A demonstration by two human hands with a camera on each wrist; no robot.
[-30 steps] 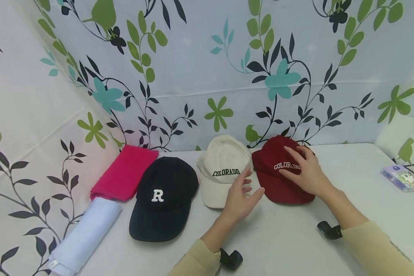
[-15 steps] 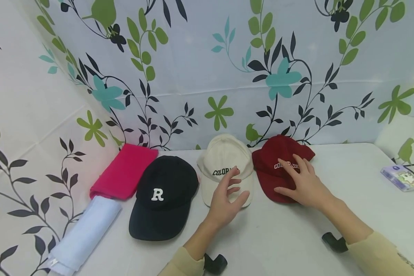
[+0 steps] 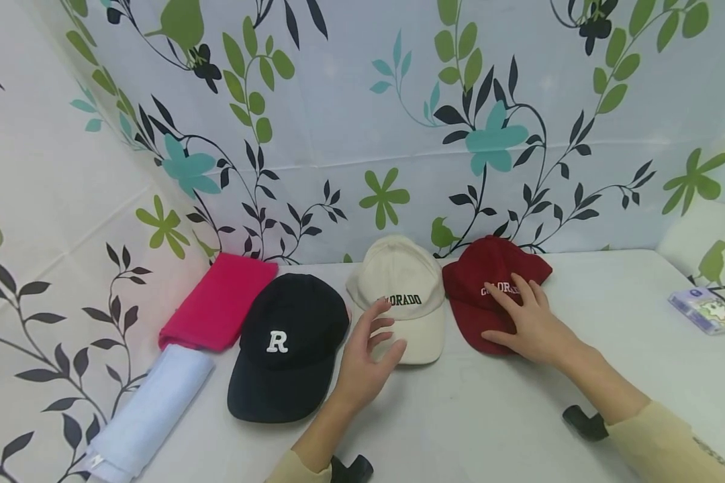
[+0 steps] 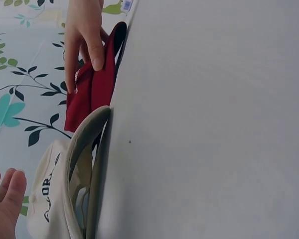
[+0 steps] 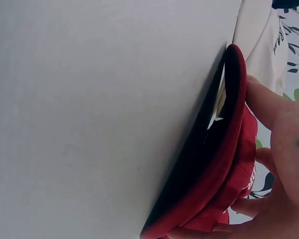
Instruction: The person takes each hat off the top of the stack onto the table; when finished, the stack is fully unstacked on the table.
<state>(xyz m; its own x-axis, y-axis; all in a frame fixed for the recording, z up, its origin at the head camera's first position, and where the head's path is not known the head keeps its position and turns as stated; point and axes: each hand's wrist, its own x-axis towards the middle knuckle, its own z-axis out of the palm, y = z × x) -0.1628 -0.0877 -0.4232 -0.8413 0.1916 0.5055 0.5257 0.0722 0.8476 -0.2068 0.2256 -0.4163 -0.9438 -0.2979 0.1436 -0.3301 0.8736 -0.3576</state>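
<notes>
My right hand [image 3: 534, 329] spreads over the front of a dark red baseball cap [image 3: 471, 322] lettered COLORADO. In the right wrist view its thumb [image 5: 264, 99] lies at the edge of the brim, and the other fingers reach across the crown. Over the left side of a cream baseball cap [image 3: 419, 335], also lettered COLORADO, hovers my left hand [image 3: 359, 369], fingers loosely bent and holding nothing. The left wrist view has that hand's fingertips apart from the cream cap. To its left lies a black baseball cap [image 3: 302, 308] with a white R.
A folded bright pink cloth [image 3: 211, 305] lies left of the black cap, with a rolled light blue cloth [image 3: 151, 409] in front of it. A small purple packet [image 3: 703, 310] sits at the white table's [image 3: 459, 436] right. Behind hangs a leaf-patterned curtain [image 3: 338, 100].
My left hand has moved left and slightly toward me across the cream cap. My right hand has shifted lower on the red cap. The caps stay where they were.
</notes>
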